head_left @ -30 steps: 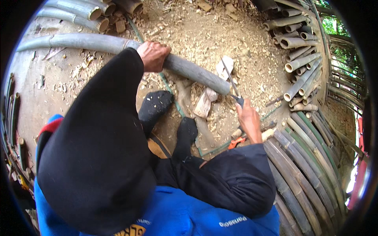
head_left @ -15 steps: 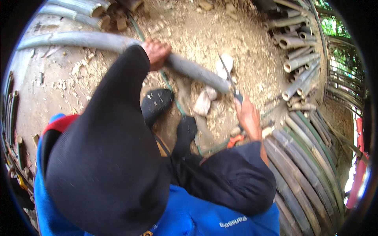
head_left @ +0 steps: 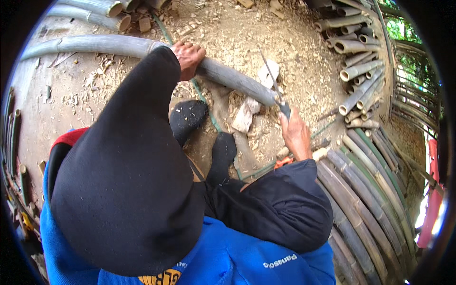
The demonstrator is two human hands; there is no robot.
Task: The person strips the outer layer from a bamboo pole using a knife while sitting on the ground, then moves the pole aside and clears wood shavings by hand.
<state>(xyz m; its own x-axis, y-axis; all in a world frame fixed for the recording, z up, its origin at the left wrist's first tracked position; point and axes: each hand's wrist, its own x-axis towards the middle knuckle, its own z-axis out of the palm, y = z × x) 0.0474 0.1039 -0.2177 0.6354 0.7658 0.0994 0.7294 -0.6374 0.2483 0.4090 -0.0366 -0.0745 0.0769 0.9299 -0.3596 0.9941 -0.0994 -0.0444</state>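
My left hand (head_left: 190, 58) is closed around a grey bamboo pole (head_left: 232, 78), which runs from the far left down toward the middle right. In my right hand (head_left: 297, 134) is a knife with a dark handle (head_left: 284, 110) and a long thin blade pointing up and away. The base of the blade lies against the near right end of the pole; whether it bites into the bamboo I cannot tell. Below the pole are my feet in dark socks (head_left: 189, 121). A pale block of wood (head_left: 244, 115) sits beneath the pole's end.
Pale shavings (head_left: 228, 40) cover the dirt floor. Cut bamboo poles (head_left: 361, 71) are stacked at the far right, with long poles (head_left: 351, 190) lying near my right side. More bamboo (head_left: 97, 16) lies at the far left. An orange object (head_left: 284, 162) is close to my right wrist.
The knife and my right hand have shifted slightly up and to the left, along with the pole's end. My left hand keeps its hold on the pole.
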